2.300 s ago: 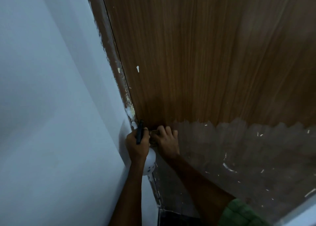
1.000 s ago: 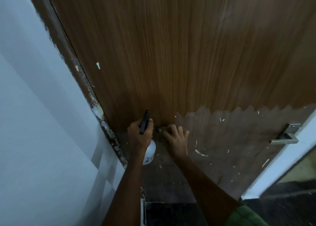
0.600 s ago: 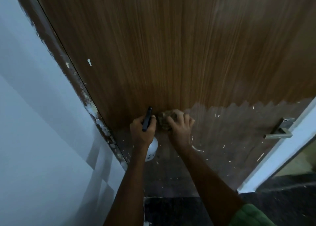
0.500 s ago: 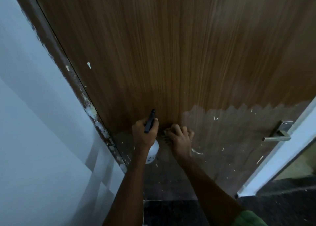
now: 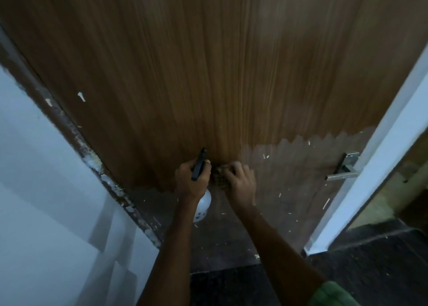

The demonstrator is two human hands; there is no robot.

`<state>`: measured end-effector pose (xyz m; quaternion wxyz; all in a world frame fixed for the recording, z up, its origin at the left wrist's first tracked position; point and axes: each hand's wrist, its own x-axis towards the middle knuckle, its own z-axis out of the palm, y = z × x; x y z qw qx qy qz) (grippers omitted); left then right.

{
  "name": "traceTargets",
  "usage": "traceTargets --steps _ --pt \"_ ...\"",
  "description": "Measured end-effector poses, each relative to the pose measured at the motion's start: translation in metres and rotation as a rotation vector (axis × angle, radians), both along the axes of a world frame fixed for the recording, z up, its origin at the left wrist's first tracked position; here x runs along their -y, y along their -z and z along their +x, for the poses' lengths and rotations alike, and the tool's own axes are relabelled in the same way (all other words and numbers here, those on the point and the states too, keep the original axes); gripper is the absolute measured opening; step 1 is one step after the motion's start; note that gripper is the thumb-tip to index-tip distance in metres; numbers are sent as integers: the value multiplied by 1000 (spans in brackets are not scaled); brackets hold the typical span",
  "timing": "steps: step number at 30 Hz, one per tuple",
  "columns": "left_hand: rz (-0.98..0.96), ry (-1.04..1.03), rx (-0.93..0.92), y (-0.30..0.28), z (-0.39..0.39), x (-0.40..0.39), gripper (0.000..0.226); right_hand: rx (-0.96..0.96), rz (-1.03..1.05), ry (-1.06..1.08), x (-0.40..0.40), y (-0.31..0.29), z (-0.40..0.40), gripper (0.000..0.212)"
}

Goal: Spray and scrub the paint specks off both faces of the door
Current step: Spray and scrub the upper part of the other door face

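A brown wood-grain door (image 5: 231, 62) fills the view. Its upper part looks glossy; the lower band (image 5: 289, 178) is dull and dotted with white paint specks. My left hand (image 5: 191, 180) grips a white spray bottle (image 5: 202, 205) with a black nozzle (image 5: 199, 164) pointing up at the door. My right hand (image 5: 240, 183) presses a brownish scrub pad (image 5: 218, 174) flat against the door, right beside the bottle, at the boundary between the glossy and dull areas. A larger white speck (image 5: 81, 96) sits high on the left.
A paint-crusted door frame (image 5: 97, 166) runs diagonally on the left beside a pale wall (image 5: 46, 201). A metal lever handle (image 5: 345, 169) is at the door's right edge, next to a white jamb (image 5: 370, 157). Dark floor (image 5: 359, 266) lies below.
The view has swung right since the earliest frame, so the handle and jamb now show. My right hand with the pad has rubbed back and forth beside the bottle; the left hand stays put.
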<state>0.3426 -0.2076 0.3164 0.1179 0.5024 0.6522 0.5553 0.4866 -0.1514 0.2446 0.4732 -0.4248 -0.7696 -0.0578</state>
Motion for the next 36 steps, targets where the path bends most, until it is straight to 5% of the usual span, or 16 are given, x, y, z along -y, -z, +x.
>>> traceTargets --steps 8,16,19,23,29,36 --pt "8 -5 -56 -12 33 -22 33 -124 157 60 -26 -75 21 25" --pt "30 -44 -61 -5 59 -31 41 91 -114 -84 -26 14 66 37" --pt "15 -54 -50 -5 67 -37 44 -19 42 -48 -42 -26 73 27" --pt "35 -48 -56 -8 82 -44 43 -119 190 -6 -66 -54 79 39" --pt "23 -43 -14 -5 98 -51 46 77 -129 -112 -54 25 113 31" --pt "20 -55 -2 2 121 -55 41 -149 180 -34 -92 -49 117 30"
